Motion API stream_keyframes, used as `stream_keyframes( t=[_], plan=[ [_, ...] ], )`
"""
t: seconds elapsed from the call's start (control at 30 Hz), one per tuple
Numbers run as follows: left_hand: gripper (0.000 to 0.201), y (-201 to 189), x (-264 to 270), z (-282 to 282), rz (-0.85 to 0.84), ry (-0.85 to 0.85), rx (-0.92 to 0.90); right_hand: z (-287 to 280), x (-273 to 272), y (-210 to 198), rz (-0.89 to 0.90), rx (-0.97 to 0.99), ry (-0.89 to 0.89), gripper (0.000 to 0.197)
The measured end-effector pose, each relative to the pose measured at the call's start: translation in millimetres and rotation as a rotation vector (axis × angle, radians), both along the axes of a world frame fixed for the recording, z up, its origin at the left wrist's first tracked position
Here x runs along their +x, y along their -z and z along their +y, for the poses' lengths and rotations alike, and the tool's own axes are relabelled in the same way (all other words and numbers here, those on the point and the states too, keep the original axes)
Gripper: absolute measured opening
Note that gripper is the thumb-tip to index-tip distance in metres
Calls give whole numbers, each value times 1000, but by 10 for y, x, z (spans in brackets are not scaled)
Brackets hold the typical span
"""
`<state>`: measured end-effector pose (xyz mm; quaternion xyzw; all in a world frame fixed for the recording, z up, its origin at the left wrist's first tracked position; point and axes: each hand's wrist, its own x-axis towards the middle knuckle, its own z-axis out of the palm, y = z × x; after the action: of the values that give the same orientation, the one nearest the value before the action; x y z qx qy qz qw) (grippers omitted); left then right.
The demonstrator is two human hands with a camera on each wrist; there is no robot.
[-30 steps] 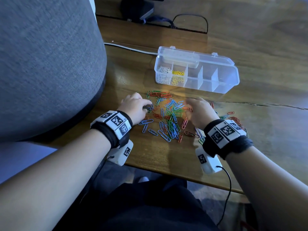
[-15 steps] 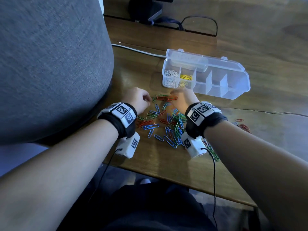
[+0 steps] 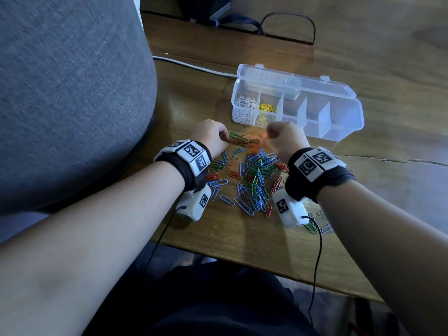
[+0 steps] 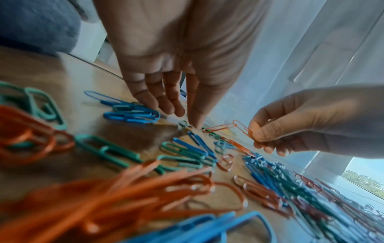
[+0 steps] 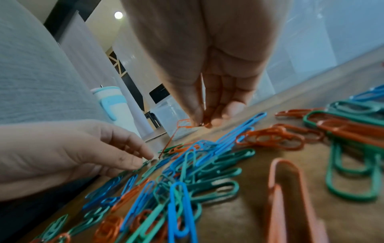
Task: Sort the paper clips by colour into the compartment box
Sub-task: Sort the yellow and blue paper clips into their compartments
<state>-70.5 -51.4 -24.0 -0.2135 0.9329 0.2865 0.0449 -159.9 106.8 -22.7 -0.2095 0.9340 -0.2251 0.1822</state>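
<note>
Up off the table, the right hand (image 4: 307, 121) pinched orange paper clips (image 4: 239, 129) just before the compartment box (image 3: 339, 112), while the left hand's (image 4: 176, 74) straight fingers touched the wooden table (image 3: 242, 238).

No words, brand names or numbers can be read anywhere in these views. The only markings are black-and-white square code patterns (machine tags, not lettering) on the white plates of the left wristband (image 3: 192, 155) and the right wristband (image 3: 315, 162), with one more such pattern on each white camera housing hanging below the wrists (image 3: 203, 200) (image 3: 282, 206). The clear compartment box (image 3: 339, 112) shows no label that can be made out. The wrist views show no lettering either.
</note>
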Motion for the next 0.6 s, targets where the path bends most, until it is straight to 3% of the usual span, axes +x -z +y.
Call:
stream_keyframes(
  t=[0.17, 0.33, 0.5, 0.6],
  plan=[
    [15, 0, 17, -96, -12, 48, -23, 57, 6, -47, 103, 2, -24, 16],
    [18, -35, 141, -133, -60, 198, -2, -57, 148, -63, 5, 81, -256, 21],
    [16, -28, 196, -130, -75, 263, -56, -233, 250, -52, 102, 74, -594, 35],
    [7, -33, 196, -119, -90, 275, -114, -296, 247, 15, 152, 217, -573, 31]
  ],
)
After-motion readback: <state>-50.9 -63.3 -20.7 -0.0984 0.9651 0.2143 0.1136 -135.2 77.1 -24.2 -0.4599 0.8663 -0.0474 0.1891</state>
